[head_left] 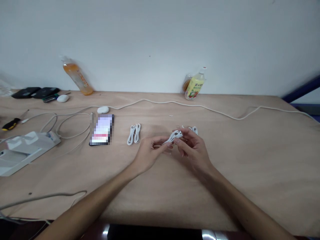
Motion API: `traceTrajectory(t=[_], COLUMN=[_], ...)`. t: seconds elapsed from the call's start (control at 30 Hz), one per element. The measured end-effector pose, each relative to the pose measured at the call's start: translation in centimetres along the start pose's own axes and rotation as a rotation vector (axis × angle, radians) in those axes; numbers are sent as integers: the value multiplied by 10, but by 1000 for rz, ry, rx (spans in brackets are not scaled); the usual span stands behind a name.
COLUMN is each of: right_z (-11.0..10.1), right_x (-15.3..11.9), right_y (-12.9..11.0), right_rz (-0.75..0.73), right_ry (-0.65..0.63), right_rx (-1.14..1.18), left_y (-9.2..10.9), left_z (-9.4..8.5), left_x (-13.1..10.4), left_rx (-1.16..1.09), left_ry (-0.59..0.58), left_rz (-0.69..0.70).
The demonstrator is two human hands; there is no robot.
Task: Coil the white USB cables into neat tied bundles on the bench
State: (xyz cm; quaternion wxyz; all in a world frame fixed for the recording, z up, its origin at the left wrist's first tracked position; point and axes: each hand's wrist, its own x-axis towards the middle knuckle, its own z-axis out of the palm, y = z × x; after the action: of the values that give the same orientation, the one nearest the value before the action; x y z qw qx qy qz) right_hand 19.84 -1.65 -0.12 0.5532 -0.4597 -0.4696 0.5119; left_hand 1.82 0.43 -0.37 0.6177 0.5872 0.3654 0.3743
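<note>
A coiled white cable (174, 136) is held just above the table between both hands. My left hand (152, 150) pinches its near left end with thumb and fingers. At the other end, my right hand (193, 146) grips the coil between thumb and index finger. Behind the right hand, another bundled white cable (195, 130) lies on the table, partly hidden by the fingers. To the left of my hands, two white cable bundles (134, 134) rest side by side.
A phone (102, 129) and a white case (103, 110) lie left. A long white cord (160, 101) crosses the wooden table (250, 160). Two drink bottles, orange (77, 78) and yellow-labelled (195, 85), stand by the wall. A white tray (30, 151) and screwdriver (11, 124) are far left.
</note>
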Motion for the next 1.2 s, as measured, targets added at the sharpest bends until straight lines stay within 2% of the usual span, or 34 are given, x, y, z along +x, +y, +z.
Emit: traceTrajectory(t=[0.27,0.6,0.93,1.07,1.2], right_z=[-1,1,-2,-1,0], right_x=[0,-1,1,2,3], right_y=[0,0,2,6,4], right_rz=[4,-37,24,14,8], right_ry=[-3,-53,-49,-28,34], right_rx=[14,27,-4,14,-11], left_y=[3,0,5,4,2], left_z=[1,-1,-2,-2,0], left_x=[-1,1,-1,-1,-1], left_rx=[-61,-17,-92,-101,-56], left_ry=[-3,30,-154,-178,-132], left_rz=[-49,-15,-81,-113,-100])
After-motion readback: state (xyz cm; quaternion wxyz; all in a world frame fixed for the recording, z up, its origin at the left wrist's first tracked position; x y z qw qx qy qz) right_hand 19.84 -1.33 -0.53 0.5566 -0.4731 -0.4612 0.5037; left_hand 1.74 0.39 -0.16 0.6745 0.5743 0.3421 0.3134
